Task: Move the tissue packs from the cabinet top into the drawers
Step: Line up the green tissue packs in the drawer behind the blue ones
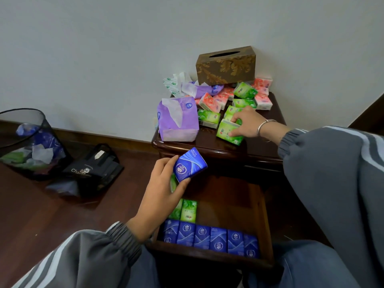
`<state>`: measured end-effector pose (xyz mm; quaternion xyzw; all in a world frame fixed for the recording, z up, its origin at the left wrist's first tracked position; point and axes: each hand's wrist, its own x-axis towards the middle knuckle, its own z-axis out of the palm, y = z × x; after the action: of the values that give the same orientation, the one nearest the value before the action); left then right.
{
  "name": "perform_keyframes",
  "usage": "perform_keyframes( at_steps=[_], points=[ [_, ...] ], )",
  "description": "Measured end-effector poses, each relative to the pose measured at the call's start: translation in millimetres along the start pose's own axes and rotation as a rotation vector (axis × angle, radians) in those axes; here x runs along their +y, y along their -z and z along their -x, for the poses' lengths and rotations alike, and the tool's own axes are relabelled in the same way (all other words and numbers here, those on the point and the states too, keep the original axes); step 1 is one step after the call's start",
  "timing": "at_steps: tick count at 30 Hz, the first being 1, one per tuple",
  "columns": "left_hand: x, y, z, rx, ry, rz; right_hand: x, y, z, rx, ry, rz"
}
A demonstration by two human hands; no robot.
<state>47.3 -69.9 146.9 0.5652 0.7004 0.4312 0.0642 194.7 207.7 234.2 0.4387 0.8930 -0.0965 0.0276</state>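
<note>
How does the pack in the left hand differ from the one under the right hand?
The blue pack is held in the air by the left hand over the open drawer; the green pack lies on the cabinet top under the right hand. The blue pack matches the drawer's front row; the green one matches the few behind it. Both are small wrapped tissue packs.
</note>
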Motion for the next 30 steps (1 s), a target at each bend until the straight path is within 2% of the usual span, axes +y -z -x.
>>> perform_keyframes(
  at_steps=[8,11,13,16,18,20,24,27,30],
  points=[
    [-21,-23,39,0.087,0.235,0.050,10,-23,42,0.298,-0.082,-0.252],
    [-31,-30,49,0.127,0.357,0.065,5,-32,76,0.386,-0.067,-0.554],
    [-39,-32,51,0.144,0.414,0.064,0,-40,104,0.315,-0.046,-0.867],
    [-51,-30,49,0.167,0.452,0.048,-5,-61,143,0.066,-0.068,-1.395],
    [-58,-27,49,0.179,0.495,0.046,-7,-90,155,-0.107,-0.189,-1.545],
    [-65,-26,49,0.193,0.530,0.043,-14,-125,155,-0.219,-0.381,-1.587],
    [-72,-25,49,0.206,0.566,0.038,-31,-195,130,-0.297,-0.712,-1.616],
    [-73,-27,49,0.205,0.583,0.040,-43,-241,107,-0.285,-0.791,-1.560],
    [-75,-28,48,0.199,0.597,0.050,-50,-273,93,-0.186,-0.834,-1.484]
  ],
)
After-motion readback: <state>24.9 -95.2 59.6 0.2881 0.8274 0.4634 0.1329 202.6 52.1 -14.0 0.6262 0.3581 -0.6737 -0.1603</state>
